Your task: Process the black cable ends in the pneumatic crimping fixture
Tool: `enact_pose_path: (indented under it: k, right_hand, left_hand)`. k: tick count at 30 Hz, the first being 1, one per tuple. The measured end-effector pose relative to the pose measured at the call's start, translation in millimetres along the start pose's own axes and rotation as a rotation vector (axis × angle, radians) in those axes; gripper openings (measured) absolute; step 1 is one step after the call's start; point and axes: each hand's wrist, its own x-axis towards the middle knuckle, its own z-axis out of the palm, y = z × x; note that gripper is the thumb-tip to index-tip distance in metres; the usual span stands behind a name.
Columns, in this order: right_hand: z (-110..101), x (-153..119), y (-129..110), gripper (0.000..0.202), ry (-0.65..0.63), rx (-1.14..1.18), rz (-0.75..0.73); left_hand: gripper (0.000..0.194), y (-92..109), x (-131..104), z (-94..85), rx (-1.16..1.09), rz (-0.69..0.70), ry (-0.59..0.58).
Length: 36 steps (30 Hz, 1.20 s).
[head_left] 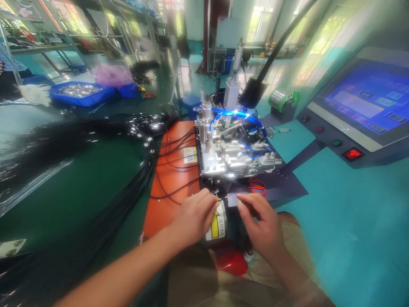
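Note:
My left hand [200,213] pinches a thin black cable [221,199] between thumb and fingertips. The cable's thin, lighter end points right, toward my right hand [262,224]. Thumb and index finger of that right hand are drawn together just beyond the cable's tip; whether anything small is between them I cannot make out. Both hands are in front of a metal bench machine [236,149] with blue air tubes [236,114]. Several black cables run across the orange plate [172,179] on the machine's left.
A thick bundle of black cables [128,192] covers the green table [86,170] at left. A control screen [367,102] stands at right, near a wire spool [283,100]. Behind are a blue tray [79,100] of small metal parts and a gloved hand [35,94] of another person.

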Motion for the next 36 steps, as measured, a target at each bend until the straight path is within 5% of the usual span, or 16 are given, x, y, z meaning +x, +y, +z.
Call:
enact_pose_path:
  k: [7, 36]
  right_hand:
    - [5.2, 18.9, -6.5, 0.024, -0.206, 0.318, 0.348]
    - [10.0, 19.4, -5.1, 0.026, -0.236, 0.385, 0.364]
  left_hand:
    - [0.021, -1.8, -0.4, -0.5, -0.004, 0.007, -0.023]
    - [0.024, -1.1, -0.1, -1.0, 0.012, -0.019, -0.048]
